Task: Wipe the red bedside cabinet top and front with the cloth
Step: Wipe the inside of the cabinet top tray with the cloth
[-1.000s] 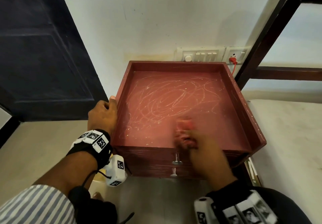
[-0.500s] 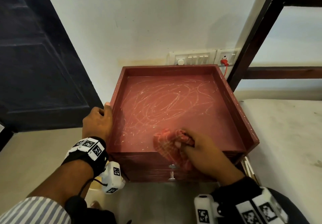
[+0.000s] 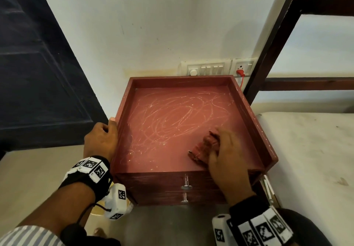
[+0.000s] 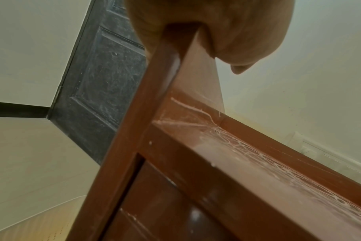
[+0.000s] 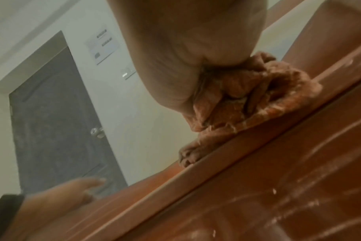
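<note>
The red bedside cabinet stands against the wall, its recessed top covered in pale scribble marks. My right hand grips a crumpled red checked cloth and presses it on the top near the front right. From the right wrist, the cloth is bunched under the right hand at the cabinet's front edge. My left hand grips the cabinet's left rim, thumb over the top. In the left wrist view the left hand clasps the rim of the cabinet.
Two metal drawer knobs stick out of the cabinet front. A switch panel with a red plug is on the wall behind. A dark bed frame and pale mattress lie on the right, a dark door on the left.
My right hand has swept the cloth from the front edge by the knobs up and to the right across the top. The left hand stays on the left rim.
</note>
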Demonstrator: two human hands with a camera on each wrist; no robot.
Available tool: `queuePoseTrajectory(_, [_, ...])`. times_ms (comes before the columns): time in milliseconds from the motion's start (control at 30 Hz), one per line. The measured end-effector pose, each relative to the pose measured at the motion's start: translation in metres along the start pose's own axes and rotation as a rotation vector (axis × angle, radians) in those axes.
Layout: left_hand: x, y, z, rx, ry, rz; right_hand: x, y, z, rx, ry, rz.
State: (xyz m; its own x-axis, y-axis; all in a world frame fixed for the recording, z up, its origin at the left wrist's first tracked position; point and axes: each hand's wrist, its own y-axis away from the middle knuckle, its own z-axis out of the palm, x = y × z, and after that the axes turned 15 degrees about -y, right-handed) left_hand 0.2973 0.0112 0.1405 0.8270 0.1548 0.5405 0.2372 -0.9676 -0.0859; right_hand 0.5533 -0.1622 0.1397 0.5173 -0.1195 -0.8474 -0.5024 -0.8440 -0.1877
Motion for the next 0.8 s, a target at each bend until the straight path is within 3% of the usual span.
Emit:
queuePoseTrajectory(100, [0.001, 0.001, -0.001, -0.004, 0.009, -0.003, 0.006, 0.015, 0.025, -0.253, 0.268, -0.061])
queuePoseTrajectory(167, [-0.001, 0.000, -0.001, -0.011, 0.016, -0.005, 0.006, 0.024, 0.036, -0.316, 0.394, -0.128])
queuePoseTrajectory(267, [-0.003, -0.001, -0.001, -0.025, 0.037, -0.008, 0.007, 0.021, 0.031, -0.329, 0.349, -0.187])
queuePoseTrajectory(333, [-0.003, 0.000, -0.001, -0.026, 0.059, -0.014, 0.012, 0.008, 0.013, -0.298, 0.265, -0.116])
queuePoseTrajectory(467, [-0.003, 0.000, -0.001, -0.023, 0.073, -0.014, 0.029, -0.013, -0.024, -0.051, 0.437, 0.091])
queuePoseTrajectory(567, [-0.002, -0.002, 0.000, -0.025, 0.051, -0.016, 0.022, -0.009, -0.009, 0.019, 0.460, 0.175])
queuePoseTrajectory(700, [-0.002, -0.002, -0.001, -0.020, 0.081, -0.034, -0.009, 0.023, 0.055, -0.137, 0.358, -0.071])
queuePoseTrajectory(800, [-0.001, -0.001, -0.003, -0.023, 0.107, -0.079, -0.030, 0.043, 0.093, -0.299, 0.250, -0.165])
